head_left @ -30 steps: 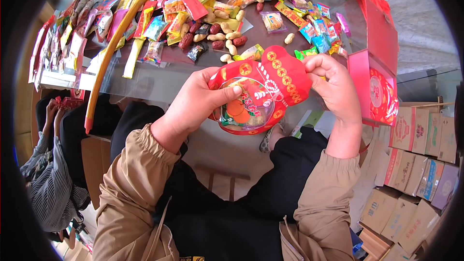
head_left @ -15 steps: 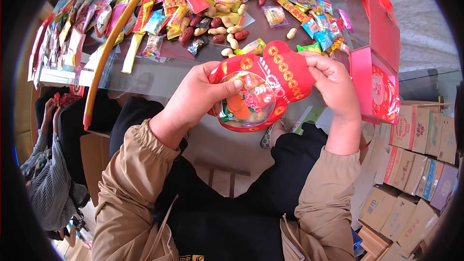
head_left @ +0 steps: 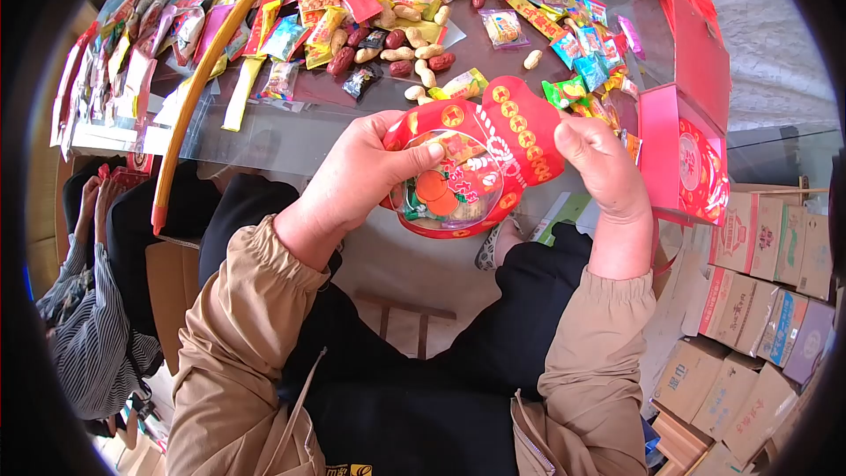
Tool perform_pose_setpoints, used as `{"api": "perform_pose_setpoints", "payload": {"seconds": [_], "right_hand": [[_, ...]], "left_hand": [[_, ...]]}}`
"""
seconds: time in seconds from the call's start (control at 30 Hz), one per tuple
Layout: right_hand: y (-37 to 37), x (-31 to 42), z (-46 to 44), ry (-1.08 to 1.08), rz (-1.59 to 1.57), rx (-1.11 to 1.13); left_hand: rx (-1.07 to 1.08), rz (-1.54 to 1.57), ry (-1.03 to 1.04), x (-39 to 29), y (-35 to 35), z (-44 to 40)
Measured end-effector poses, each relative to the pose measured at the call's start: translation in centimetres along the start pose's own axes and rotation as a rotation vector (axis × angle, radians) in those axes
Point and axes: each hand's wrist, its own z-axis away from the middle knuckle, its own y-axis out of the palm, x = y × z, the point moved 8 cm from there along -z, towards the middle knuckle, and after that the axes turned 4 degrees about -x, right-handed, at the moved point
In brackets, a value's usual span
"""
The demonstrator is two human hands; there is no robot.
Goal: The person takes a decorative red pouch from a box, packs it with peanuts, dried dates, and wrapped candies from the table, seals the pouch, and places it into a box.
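Note:
A red pouch (head_left: 520,137) with gold coin prints and a clear round window is held above my lap, near the table's edge. Wrapped items show through its window. My left hand (head_left: 357,172) grips the pouch's left side, thumb lying over the window. At the pouch's upper right edge, my right hand (head_left: 604,163) is closed with thumb and fingers together on the red material. Beyond the pouch, peanuts (head_left: 397,55), red dates (head_left: 340,62) and wrapped snacks (head_left: 504,28) lie on the table (head_left: 300,137).
An open pink-red box (head_left: 656,145) holding a red packet stands at the table's right. A curved wooden pole (head_left: 198,79) crosses the left side. Cardboard boxes (head_left: 740,317) are stacked at the right. Another person's striped sleeve (head_left: 92,326) shows at the far left.
My right hand has shifted slightly down and its fingers have curled in at the pouch's edge. The pouch has moved slightly upward, with my left hand still gripping it.

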Motion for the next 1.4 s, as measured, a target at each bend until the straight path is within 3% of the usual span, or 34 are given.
{"api": "perform_pose_setpoints", "payload": {"seconds": [0.27,0.6,0.73,0.87,0.97,1.0,1.1,1.13,1.3,1.33,1.4], "right_hand": [[-0.2,-0.8,-0.3,-0.063,0.032,0.072],[2.7,-0.6,0.2,0.140,-0.036,0.240],[3.1,1.1,-0.1,-0.067,0.013,0.190],[0.7,0.0,-0.5,0.056,0.056,-0.068],[-0.7,1.7,-0.7,-0.267,0.089,-0.381],[-0.6,2.7,-0.4,-0.281,0.091,-0.429],[1.1,-0.7,-1.4,-0.061,-0.291,-0.268],[1.5,-1.3,-1.4,0.016,-0.278,-0.201],[0.8,-0.5,-0.6,0.000,-0.079,-0.257],[0.6,-0.1,-0.3,0.000,-0.033,-0.264],[-0.1,0.2,0.2,-0.026,0.019,-0.303]], "left_hand": [[-0.058,0.023,0.022,0.5,-0.8,-0.4],[-0.061,-0.024,-0.023,0.9,-0.5,-0.2],[-0.059,-0.049,-0.033,0.9,-0.3,-0.1],[-0.081,0.038,0.019,0.2,0.1,-0.1],[-0.164,0.054,0.052,-0.8,0.7,0.2],[-0.203,0.056,0.057,-1.1,0.8,0.3],[-0.150,0.018,0.067,-0.4,0.3,0.1],[-0.132,0.064,0.082,0.0,0.1,-0.2],[-0.136,0.278,0.083,0.9,1.0,-1.4],[-0.211,0.233,0.047,-0.1,2.3,-0.7],[-0.147,0.029,0.097,0.4,1.9,-0.4]]}}
